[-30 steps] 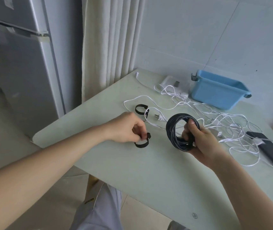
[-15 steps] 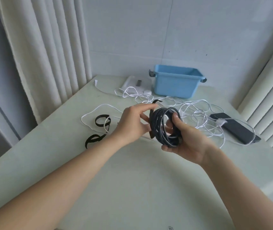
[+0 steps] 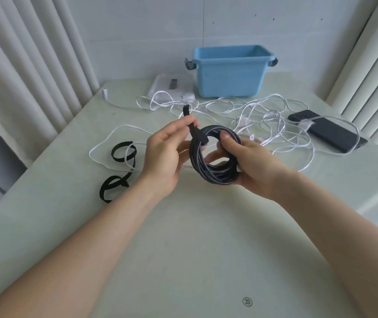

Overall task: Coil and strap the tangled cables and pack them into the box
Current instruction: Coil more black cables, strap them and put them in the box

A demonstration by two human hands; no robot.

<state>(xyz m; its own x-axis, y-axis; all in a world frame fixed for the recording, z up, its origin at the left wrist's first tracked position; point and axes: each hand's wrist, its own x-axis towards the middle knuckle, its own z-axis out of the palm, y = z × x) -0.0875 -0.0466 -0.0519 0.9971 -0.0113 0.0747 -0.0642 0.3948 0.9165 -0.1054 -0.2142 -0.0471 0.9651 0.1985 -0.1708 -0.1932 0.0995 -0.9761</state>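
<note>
Head view: right hand [image 3: 250, 166] grips the black coil [image 3: 215, 179] above the table [image 3: 183, 249], fingers through its centre. Left hand [image 3: 162, 154] pinches a strap [image 3: 199, 137] looped over the coil's top, tail free.

Risk: a slack strap slips off, or a loosened grip lets the loops spring apart.

White cables [image 3: 263, 115] lie tangled before the box [image 3: 229, 74]; snagging likely.

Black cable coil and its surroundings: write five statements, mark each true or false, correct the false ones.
The right hand holds the black cable coil. True.
The left hand pinches a black strap wrapped over the coil's top. True.
The blue box stands at the near edge of the table. False: it stands at the far edge.
The white cables lie neatly coiled. False: they lie tangled on the table.
Loose black straps lie left of the left hand. True.
</note>
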